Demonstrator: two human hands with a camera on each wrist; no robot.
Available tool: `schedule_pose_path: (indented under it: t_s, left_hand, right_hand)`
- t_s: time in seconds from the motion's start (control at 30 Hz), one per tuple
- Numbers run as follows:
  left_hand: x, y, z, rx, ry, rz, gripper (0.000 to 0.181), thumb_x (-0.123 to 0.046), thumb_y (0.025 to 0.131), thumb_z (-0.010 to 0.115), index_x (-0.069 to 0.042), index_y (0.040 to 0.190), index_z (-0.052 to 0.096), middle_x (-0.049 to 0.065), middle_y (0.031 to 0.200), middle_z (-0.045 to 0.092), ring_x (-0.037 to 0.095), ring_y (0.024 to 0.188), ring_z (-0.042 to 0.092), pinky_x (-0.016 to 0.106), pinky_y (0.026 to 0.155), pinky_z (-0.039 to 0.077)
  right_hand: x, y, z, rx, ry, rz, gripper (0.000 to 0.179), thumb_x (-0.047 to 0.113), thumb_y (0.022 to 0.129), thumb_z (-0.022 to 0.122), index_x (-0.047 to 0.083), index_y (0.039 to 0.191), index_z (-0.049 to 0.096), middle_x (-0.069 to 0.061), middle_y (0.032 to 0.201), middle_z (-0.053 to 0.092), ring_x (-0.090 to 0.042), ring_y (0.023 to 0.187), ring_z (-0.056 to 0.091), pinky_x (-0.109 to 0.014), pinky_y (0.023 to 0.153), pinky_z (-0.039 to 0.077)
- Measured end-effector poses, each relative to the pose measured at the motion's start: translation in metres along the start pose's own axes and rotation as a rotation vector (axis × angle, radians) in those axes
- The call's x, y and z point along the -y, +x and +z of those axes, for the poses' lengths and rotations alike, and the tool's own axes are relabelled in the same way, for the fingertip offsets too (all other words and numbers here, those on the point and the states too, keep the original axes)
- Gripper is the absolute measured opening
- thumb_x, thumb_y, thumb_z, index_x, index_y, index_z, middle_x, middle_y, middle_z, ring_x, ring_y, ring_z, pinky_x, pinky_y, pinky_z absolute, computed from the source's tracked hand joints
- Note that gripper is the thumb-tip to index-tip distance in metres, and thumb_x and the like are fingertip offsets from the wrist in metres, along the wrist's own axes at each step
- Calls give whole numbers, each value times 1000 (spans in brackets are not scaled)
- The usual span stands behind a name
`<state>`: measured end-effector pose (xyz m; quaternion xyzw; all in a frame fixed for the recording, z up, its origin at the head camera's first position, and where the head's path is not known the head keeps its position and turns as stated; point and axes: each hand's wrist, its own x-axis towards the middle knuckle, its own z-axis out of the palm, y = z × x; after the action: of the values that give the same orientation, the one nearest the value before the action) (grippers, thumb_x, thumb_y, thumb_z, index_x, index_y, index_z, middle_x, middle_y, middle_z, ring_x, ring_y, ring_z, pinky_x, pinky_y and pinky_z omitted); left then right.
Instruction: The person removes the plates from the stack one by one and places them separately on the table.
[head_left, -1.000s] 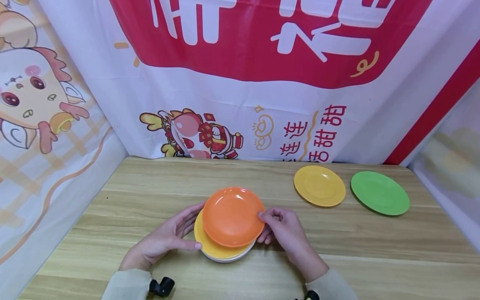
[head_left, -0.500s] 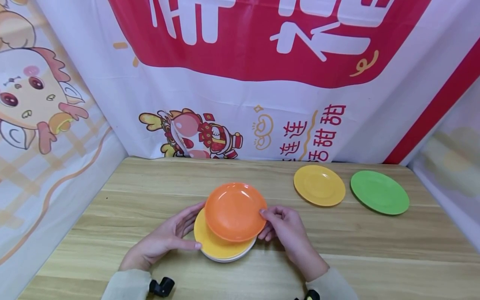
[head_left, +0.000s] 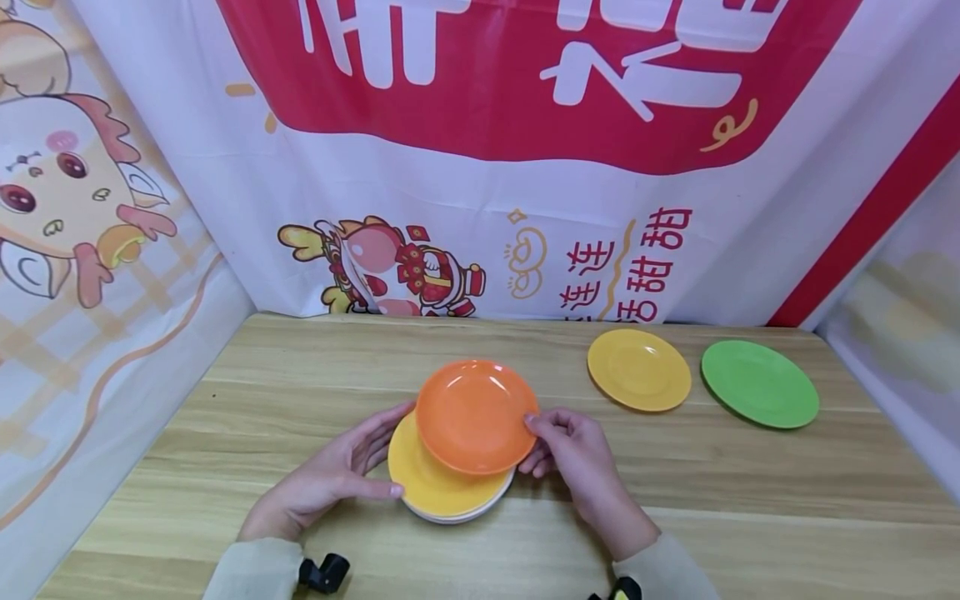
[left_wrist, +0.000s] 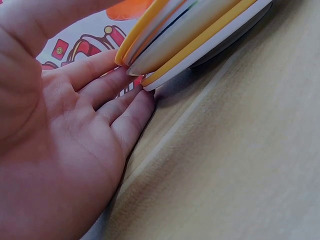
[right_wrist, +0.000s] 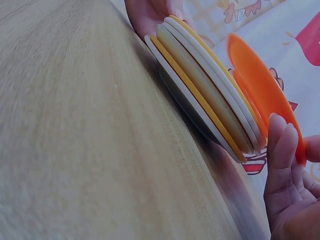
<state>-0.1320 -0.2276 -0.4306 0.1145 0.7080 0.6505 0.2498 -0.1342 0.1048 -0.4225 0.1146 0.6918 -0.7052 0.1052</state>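
Note:
An orange plate (head_left: 477,412) is pinched at its right rim between the thumb and fingers of my right hand (head_left: 576,450). It is raised and tilted over a stack of plates; the right wrist view shows a gap beneath its left side. On top of the stack lies a yellow plate (head_left: 420,483), partly covered by the orange one. More white and yellow rims (right_wrist: 200,90) show below it in the right wrist view. My left hand (head_left: 337,471) rests against the stack's left side, fingers fairly straight, fingertips (left_wrist: 142,102) at the rims and thumb at the front.
A second yellow plate (head_left: 639,370) and a green plate (head_left: 760,384) lie apart at the back right of the wooden table (head_left: 315,358). A printed cloth (head_left: 525,192) hangs along the table's back edge, with more cloth at both sides.
My right hand has lifted the orange plate slightly and shifted it to the back right, uncovering more of the yellow plate. The left hand has stayed in place.

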Motion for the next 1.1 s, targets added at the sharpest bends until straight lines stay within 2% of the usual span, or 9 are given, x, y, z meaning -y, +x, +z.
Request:
schedule_pose_path:
  t_s: [0.43, 0.67, 0.87, 1.1]
  left_hand:
    - [-1, 0, 1, -17, -2, -20, 98, -6, 88, 87, -21, 169, 34, 0, 180, 27, 31, 169, 17, 7, 118, 36]
    - [-1, 0, 1, -20, -14, -29, 98, -6, 88, 86, -21, 169, 33, 0, 180, 27, 31, 169, 18, 8, 118, 37]
    - [-1, 0, 1, -24, -11, -40, 98, -6, 88, 86, -21, 169, 33, -1, 180, 27, 30, 169, 18, 20, 128, 32]
    - [-3, 0, 1, -35, -12, -53, 98, -6, 87, 87, -21, 169, 34, 0, 179, 28, 31, 168, 20, 44, 136, 19]
  right_hand:
    - [1, 1, -1, -10, 7, 8, 21, 21, 105, 69, 0, 110, 70, -9, 78, 72, -18, 65, 71, -24, 59, 60]
    - [1, 3, -2, -27, 10, 17, 22, 21, 105, 68, 1, 114, 70, -10, 81, 74, -18, 68, 73, -25, 61, 62]
    - [1, 3, -3, -27, 25, 11, 24, 22, 106, 67, 0, 114, 69, -11, 83, 76, -18, 68, 74, -25, 63, 64]
    - [1, 3, -5, -31, 57, 8, 26, 21, 106, 66, -2, 118, 68, -11, 83, 77, -19, 70, 76, -27, 65, 66]
